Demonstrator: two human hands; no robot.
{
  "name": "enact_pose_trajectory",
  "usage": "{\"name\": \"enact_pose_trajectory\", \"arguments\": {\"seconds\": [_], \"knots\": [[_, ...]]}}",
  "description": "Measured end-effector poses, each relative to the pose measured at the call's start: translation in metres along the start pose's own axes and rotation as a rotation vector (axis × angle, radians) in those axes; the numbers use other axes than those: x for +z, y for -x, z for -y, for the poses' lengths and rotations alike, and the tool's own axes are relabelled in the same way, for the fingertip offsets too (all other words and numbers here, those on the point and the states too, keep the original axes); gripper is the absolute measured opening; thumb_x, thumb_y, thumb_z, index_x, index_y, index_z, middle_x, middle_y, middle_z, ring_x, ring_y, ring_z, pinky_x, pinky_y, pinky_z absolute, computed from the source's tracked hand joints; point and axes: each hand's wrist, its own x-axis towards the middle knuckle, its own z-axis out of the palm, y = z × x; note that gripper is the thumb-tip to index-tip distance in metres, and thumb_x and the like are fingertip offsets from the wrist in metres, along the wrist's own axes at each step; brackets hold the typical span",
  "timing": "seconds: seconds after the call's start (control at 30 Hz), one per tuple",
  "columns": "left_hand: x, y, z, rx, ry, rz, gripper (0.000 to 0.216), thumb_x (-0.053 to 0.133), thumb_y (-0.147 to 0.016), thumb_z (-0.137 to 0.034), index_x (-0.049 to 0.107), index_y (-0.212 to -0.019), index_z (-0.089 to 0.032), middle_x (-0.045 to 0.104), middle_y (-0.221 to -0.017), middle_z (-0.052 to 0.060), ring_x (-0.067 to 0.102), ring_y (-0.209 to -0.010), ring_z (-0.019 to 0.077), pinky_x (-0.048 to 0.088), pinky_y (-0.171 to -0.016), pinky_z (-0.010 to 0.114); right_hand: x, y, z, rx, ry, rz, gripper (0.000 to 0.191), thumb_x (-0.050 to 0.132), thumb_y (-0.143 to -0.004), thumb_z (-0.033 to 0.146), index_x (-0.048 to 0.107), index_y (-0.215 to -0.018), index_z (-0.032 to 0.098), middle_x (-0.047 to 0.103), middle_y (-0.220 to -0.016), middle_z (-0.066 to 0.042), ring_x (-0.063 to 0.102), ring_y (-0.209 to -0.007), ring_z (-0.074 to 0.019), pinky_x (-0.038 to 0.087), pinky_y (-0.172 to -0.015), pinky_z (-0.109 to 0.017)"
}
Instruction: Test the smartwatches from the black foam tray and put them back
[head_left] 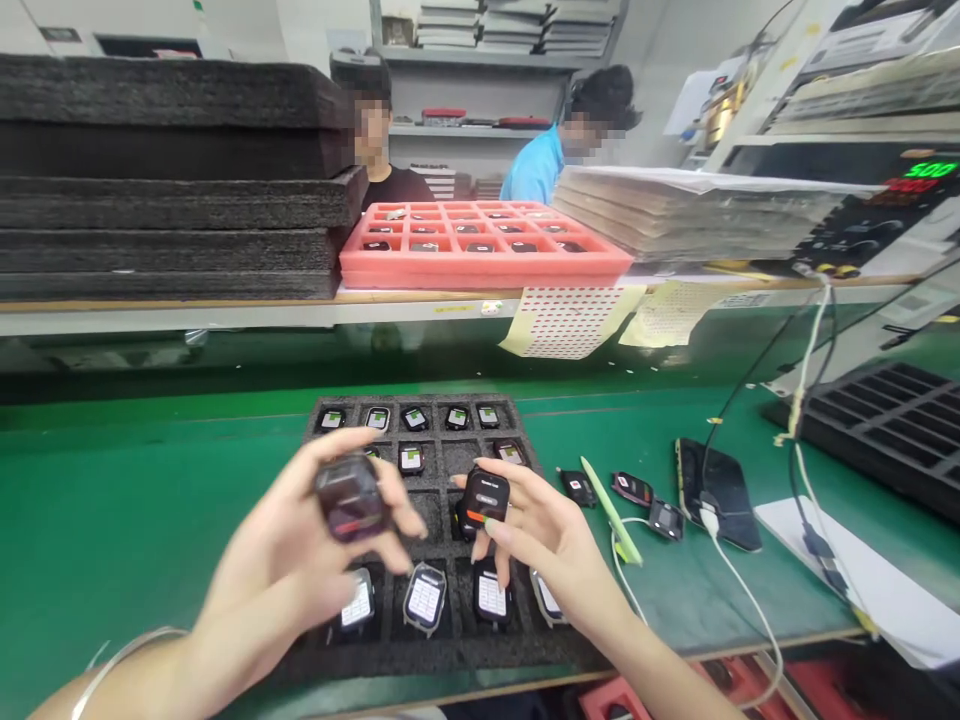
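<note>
My left hand [300,540] is raised above the left side of a black foam tray [420,660], its fingers curled round a dark smartwatch case [351,500], blurred by motion. In my right hand [555,540] is a second smartwatch case [486,498], pinched at its edges, its lit screen showing white text and an orange bar. Beneath both hands, the tray's compartments hold several strapless watch cases. A case with a white lit screen [426,598] lies in the near row, and one with a green patch on its screen [411,458] farther back.
Right of the tray lie a green pen [611,510], loose watch cases [632,488] and a phone [716,495] with a white cable. A shelf bears black foam sheets [165,150], a pink tray [480,268] and a power supply [885,210]. Two people are beyond it.
</note>
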Motion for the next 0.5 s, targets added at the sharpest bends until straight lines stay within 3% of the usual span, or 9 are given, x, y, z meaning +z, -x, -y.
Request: {"name": "enact_pose_trajectory", "arguments": {"seconds": [0.13,0.3,0.5], "knots": [[0.011,-0.030,0.020,-0.142,0.088,0.127,0.062,0.075,-0.072,-0.015,0.049,-0.128,-0.022,0.062,-0.099,0.008,0.064,-0.087,0.0221,0.055,-0.079,0.036,0.000,0.002,0.001,-0.003,0.000,0.008,0.048,0.064,-0.083,0.014,0.050,-0.128,0.024,0.063,-0.108,-0.010,0.066,-0.070,-0.0154,0.053,-0.048,-0.022],[0.010,-0.035,0.038,-0.169,0.019,0.181,0.052,0.068,-0.080,-0.016,0.048,-0.128,-0.021,0.063,-0.088,0.004,0.063,-0.073,0.0146,0.056,-0.071,0.030,0.002,0.005,0.000,-0.025,0.063,-0.050,0.039,0.063,-0.085,0.019,0.054,-0.123,0.023,0.064,-0.100,-0.007,0.062,-0.062,-0.0124,0.050,-0.044,-0.020],[0.005,-0.034,0.040,-0.143,0.092,0.261,0.061,0.069,-0.076,-0.008,0.045,-0.130,-0.022,0.061,-0.100,0.007,0.062,-0.090,0.0191,0.054,-0.084,0.037,0.005,0.001,-0.002,-0.078,0.186,-0.184,0.022,0.064,-0.086,0.026,0.062,-0.107,0.022,0.065,-0.085,-0.003,0.049,-0.047,-0.0047,0.040,-0.040,-0.016]]}}
